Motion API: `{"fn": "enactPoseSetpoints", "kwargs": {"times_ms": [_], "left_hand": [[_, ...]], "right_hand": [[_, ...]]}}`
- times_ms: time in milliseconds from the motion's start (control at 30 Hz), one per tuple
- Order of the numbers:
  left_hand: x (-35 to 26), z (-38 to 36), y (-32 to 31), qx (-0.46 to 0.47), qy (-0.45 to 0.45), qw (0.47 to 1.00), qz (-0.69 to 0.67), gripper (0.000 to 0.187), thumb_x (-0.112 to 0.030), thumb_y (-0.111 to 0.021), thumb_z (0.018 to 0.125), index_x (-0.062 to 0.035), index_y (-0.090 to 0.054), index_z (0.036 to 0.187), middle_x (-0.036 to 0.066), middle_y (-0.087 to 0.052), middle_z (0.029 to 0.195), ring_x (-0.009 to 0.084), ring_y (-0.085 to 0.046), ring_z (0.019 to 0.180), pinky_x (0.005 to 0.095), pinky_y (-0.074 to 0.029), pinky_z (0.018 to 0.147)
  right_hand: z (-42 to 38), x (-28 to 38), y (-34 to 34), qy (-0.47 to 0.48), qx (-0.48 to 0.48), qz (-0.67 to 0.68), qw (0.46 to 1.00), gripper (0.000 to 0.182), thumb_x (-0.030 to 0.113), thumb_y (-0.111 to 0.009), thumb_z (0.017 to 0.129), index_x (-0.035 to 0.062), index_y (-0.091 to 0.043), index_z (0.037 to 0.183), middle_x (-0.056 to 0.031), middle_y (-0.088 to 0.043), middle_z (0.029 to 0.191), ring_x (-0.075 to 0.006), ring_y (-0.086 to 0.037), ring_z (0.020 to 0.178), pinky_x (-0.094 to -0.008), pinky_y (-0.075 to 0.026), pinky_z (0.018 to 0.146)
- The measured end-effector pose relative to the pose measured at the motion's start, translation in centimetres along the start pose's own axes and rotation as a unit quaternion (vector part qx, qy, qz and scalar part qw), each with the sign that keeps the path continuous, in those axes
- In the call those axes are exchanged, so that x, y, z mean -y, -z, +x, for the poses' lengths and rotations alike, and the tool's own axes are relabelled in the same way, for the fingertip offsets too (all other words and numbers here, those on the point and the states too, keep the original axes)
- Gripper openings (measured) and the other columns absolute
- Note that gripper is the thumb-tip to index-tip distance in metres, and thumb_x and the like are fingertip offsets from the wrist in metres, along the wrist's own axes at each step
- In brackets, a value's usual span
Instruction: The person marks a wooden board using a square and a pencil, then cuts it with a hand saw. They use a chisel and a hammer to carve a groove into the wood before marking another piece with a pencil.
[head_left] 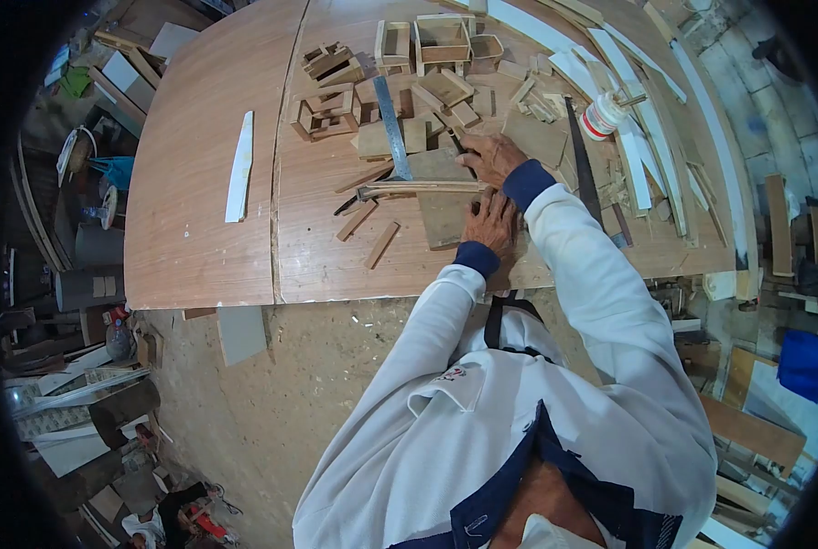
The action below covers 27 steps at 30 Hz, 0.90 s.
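Over a flat board (pixel 441 220) on the wooden table (pixel 198 201), my left hand (pixel 489 225) is closed at the right end of a thin wooden strip (pixel 418 187). Just above it, my right hand (pixel 493 159) has its fingers curled round a dark, slim tool (pixel 457 141). The strip lies level across the board, and its left end rests near a dark metal tool (pixel 349 201). A steel ruler (pixel 391 128) slants down to the strip. Small wood pieces (pixel 382 244) lie to the lower left.
Small wooden box frames (pixel 442 41) stand at the back of the table. On the right are a glue bottle (pixel 603 116), a dark saw blade (pixel 583 165) and long white strips (pixel 633 137). A white tapered piece (pixel 240 169) lies at the left.
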State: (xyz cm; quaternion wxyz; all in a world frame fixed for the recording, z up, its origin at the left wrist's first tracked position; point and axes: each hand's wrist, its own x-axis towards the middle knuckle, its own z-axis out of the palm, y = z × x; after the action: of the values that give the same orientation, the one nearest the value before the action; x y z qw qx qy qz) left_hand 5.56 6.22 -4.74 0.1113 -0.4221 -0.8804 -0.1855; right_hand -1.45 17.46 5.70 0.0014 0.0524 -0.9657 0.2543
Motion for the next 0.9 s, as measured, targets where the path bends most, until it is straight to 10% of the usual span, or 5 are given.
{"fn": "enactPoseSetpoints", "kwargs": {"times_ms": [467, 767, 900], "left_hand": [[-0.2, 0.0, 0.5, 0.103, 0.023, 0.994, -0.028, 0.043, -0.025, -0.048, 0.086, -0.0116, -0.047, 0.126, 0.010, -0.039, 0.135, 0.0326, -0.034, 0.126, 0.0592, -0.032, 0.095], [-0.1, -0.2, -0.6, 0.002, 0.019, 0.998, -0.060, 0.042, -0.025, -0.047, 0.087, -0.0114, -0.049, 0.126, 0.009, -0.037, 0.139, 0.0292, -0.032, 0.129, 0.0568, -0.032, 0.096], [-0.2, 0.1, 0.1, 0.085, 0.020, 0.996, -0.028, 0.042, -0.025, -0.046, 0.088, -0.0117, -0.048, 0.128, 0.009, -0.036, 0.139, 0.0285, -0.032, 0.129, 0.0567, -0.033, 0.095]], "right_hand": [[0.4, -1.1, -1.2, 0.097, 0.077, -0.118, 0.985, 0.034, 0.028, -0.057, 0.085, 0.0068, -0.058, 0.112, -0.0153, -0.061, 0.105, -0.0354, -0.058, 0.098, -0.0423, -0.047, 0.083], [-2.4, -1.2, 0.8, -0.087, -0.094, 0.045, 0.991, 0.029, 0.026, -0.053, 0.085, 0.0075, -0.058, 0.107, -0.0211, -0.062, 0.094, -0.0391, -0.060, 0.089, -0.0460, -0.047, 0.080], [-3.8, -2.3, -0.5, -0.014, -0.091, -0.022, 0.995, 0.020, 0.021, -0.055, 0.085, 0.0023, -0.060, 0.080, -0.0212, -0.059, 0.076, -0.0385, -0.058, 0.072, -0.0439, -0.046, 0.065]]}}
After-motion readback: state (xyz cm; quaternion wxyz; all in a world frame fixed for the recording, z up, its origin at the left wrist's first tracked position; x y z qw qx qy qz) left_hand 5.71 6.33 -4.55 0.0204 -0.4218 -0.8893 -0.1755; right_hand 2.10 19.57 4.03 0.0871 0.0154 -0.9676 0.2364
